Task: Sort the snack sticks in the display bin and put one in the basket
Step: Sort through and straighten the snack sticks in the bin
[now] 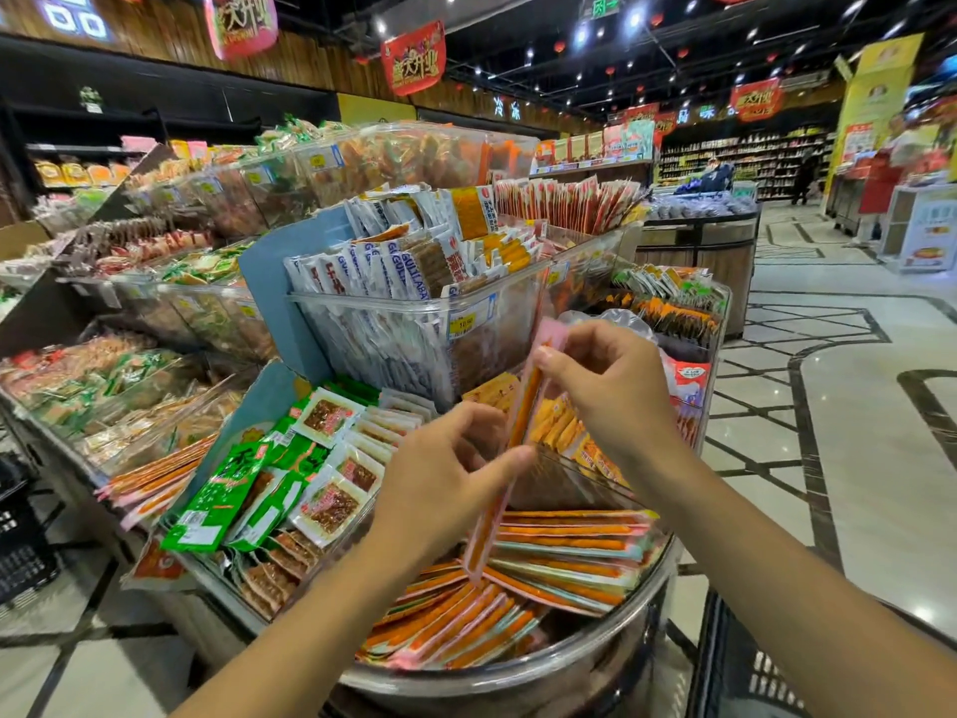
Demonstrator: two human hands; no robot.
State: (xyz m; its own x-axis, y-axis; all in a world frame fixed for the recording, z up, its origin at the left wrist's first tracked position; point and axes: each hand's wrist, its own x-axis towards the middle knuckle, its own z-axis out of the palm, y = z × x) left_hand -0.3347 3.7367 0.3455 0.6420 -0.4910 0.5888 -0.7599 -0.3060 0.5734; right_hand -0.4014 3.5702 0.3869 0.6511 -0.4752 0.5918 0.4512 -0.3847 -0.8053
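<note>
The long orange snack stick in a clear, pink-edged wrapper [525, 401] is held up in the air over the round, clear-walled display bin [595, 663], standing nearly upright with its top leaning to the right. The right hand [611, 386] pinches it near the top between thumb and fingertips. The left hand [445, 474] grips it lower down, at about its middle, thumb across the front. The stick's bottom end hangs just above the heap of matching orange sticks [564, 546] lying in the bin, some stacked flat and level at the back, others fanned out at a slant toward the front.

Left of the bin, on the same tiered counter, lie green foil packets [228, 489] and small white-bordered trays of red-brown snacks [331, 505]. Behind the hands stands a clear plastic tub of white packets with blue lettering [362, 272], a yellow price label [468, 321] on its front wall.

At the lower right edge a black slotted basket [766, 676] shows in part. Pale polished floor with dark inlaid lines [854, 406] stretches off to the right.
</note>
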